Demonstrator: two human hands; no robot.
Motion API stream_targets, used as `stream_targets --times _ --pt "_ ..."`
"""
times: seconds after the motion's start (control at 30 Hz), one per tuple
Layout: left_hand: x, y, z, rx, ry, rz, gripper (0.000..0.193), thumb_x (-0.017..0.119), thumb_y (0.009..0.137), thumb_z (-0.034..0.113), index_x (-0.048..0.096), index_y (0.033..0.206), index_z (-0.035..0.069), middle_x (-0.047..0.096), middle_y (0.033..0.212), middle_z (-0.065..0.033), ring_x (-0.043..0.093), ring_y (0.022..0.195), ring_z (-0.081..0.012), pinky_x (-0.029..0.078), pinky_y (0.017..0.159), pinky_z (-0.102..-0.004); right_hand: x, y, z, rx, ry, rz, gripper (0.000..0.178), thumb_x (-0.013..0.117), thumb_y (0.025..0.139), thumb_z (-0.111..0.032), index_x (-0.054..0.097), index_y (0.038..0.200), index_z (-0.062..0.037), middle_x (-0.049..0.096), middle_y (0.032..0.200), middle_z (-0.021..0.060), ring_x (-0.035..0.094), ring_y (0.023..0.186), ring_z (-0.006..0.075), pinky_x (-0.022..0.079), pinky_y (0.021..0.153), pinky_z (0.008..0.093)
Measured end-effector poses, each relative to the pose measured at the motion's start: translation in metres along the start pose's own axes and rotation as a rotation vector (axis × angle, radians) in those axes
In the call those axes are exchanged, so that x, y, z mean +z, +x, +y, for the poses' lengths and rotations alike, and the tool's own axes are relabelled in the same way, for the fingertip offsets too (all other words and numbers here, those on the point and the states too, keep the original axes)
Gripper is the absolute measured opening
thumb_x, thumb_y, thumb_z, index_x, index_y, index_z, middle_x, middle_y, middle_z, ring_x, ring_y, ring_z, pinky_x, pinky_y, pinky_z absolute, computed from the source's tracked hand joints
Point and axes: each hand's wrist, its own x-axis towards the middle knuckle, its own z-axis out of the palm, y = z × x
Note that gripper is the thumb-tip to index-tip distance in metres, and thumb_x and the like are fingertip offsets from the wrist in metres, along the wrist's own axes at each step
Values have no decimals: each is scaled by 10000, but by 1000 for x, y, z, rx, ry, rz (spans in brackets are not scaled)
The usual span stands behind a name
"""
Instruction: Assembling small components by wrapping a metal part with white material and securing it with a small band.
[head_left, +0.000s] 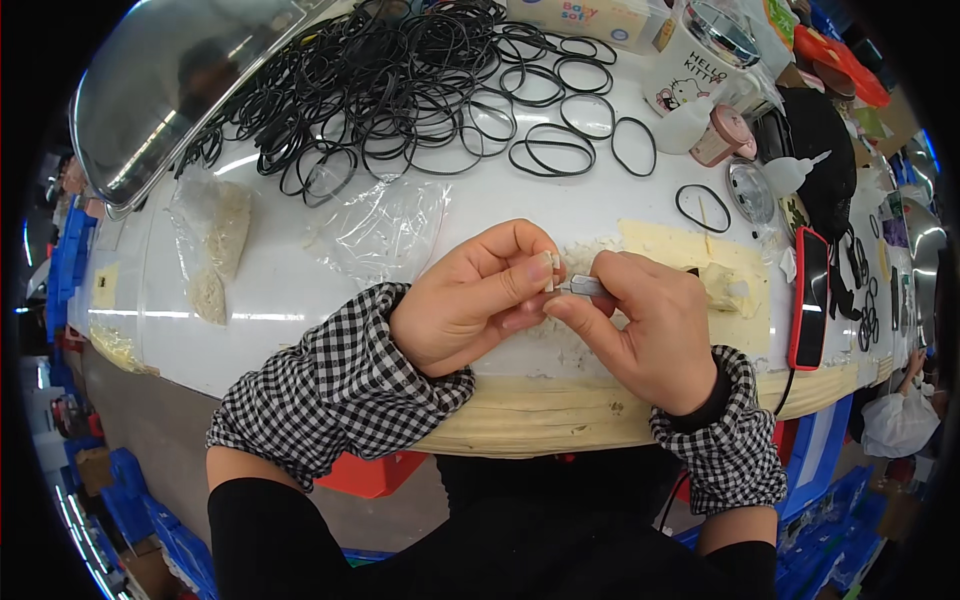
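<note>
My left hand (455, 305) pinches a small white piece (551, 262) between thumb and fingertips. My right hand (655, 325) is closed on a short grey metal tool (588, 287) that looks like a small blade holder. The tool's tip points left and meets the white piece, or comes very close; the fingers partly hide the contact. Both hands are just above the table's near edge. White crumbs (590, 250) lie on the tabletop beneath and behind them. Beside my right hand, a pale lump (722, 288) rests on yellow sheet material (740, 332).
Black rubber rings (370, 80) are heaped at the back. A clear bag of small beige pieces (228, 225) and an empty-looking plastic bag (385, 230) lie left. At right are a red-edged phone (811, 300), white squeeze bottles (684, 125), and a printed white cup (690, 65).
</note>
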Motion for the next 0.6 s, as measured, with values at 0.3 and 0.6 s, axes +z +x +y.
stream_targets --times 0.3,0.6 --pt "4 -1 -2 36 -15 -11 100 502 954 157 498 997 67 498 860 17 424 715 -43 357 619 -176 6 -1 -1 -5 95 62 359 690 791 -355 526 664 -63 522 534 41 507 436 181 370 406 293" --pt "2 -2 -2 29 -21 -32 97 500 954 153 492 1003 70 504 866 19 420 710 -45 356 621 -180 7 -2 -1 -2 107 32 355 678 801 -361 534 665 -67 507 521 34 505 439 178 366 405 292"
